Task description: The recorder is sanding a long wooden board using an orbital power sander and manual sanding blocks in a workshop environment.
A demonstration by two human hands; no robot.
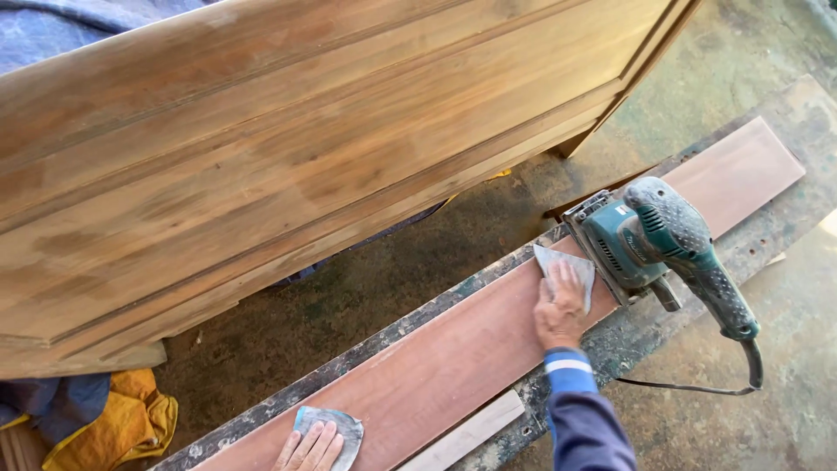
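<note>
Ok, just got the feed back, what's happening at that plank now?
A person presses both hands flat on sheets of sandpaper laid on a long reddish plank. The right hand covers one grey sheet beside a green power sander that rests on the plank with no hand on it. The left hand holds down a second sheet nearer the bottom edge. A large wooden panel leans behind.

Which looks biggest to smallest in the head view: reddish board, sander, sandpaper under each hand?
1. reddish board
2. sander
3. The two sandpaper pieces look alike: right hand's sandpaper, left hand's sandpaper, partly covered.
</note>
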